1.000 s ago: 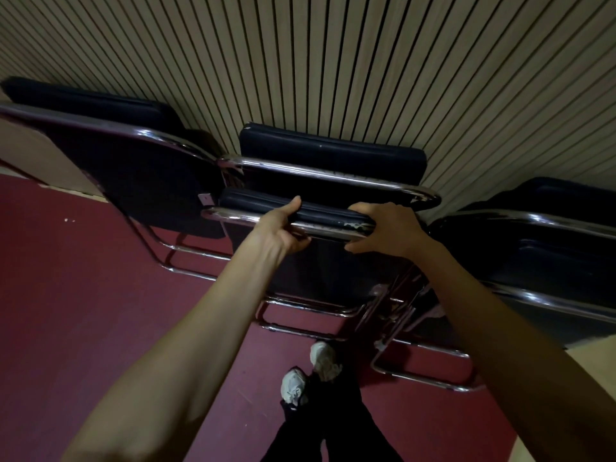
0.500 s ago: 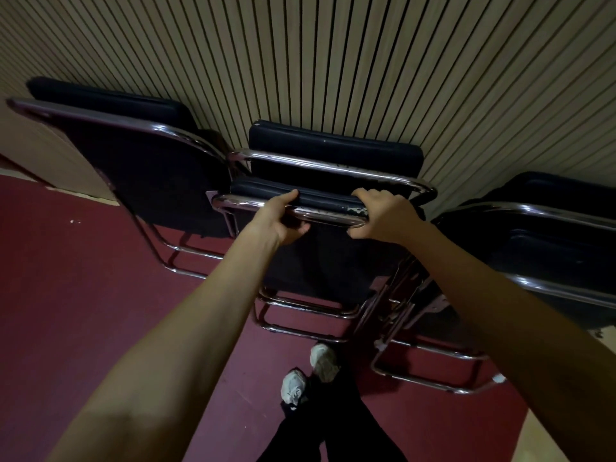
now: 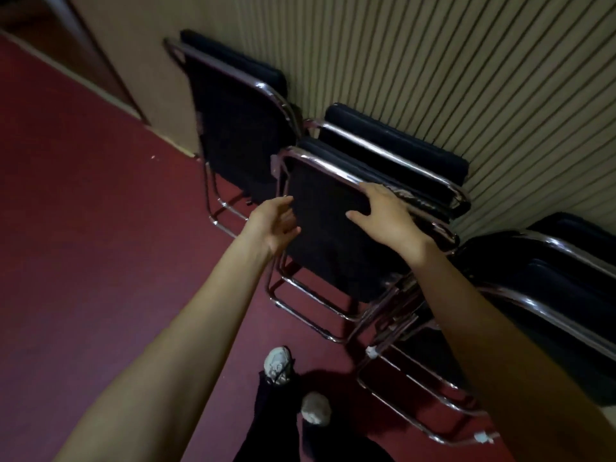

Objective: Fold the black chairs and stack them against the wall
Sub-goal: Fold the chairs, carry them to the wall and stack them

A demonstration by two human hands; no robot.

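The fingers (image 3: 372,192) of the right hand (image 3: 388,219) are straight and fanned apart. They lie flat on the black panel of the front chair (image 3: 333,255) just below its chrome top rail (image 3: 320,165), thumb out to the left, curled round nothing. The fingers (image 3: 287,208) of the left hand (image 3: 275,225) are loose, slightly bent and apart at the left edge of that same panel. They hold nothing, and I cannot tell from my feed whether they touch it or hang just beside it. The front chair is folded and stands on the red floor (image 3: 83,245), leaning back on a second chair (image 3: 400,151), also folded, which rests against the slatted wall (image 3: 450,61). To the left a single folded chair (image 3: 233,135) leans on the wall, close to the middle pair. To the right is another stack (image 3: 550,295), where I make out at least two chairs before the picture's edge cuts them off. Its chrome legs (image 3: 416,388) run out across the floor and cross in front of the front chair's lower right corner, under my view of the right forearm. Two of the leg ends carry white caps (image 3: 372,352) (image 3: 482,437). Two pale shoes (image 3: 278,361) (image 3: 315,413) stand on the floor near the front chair's base. My count is two hands, three groups and at least five chairs.
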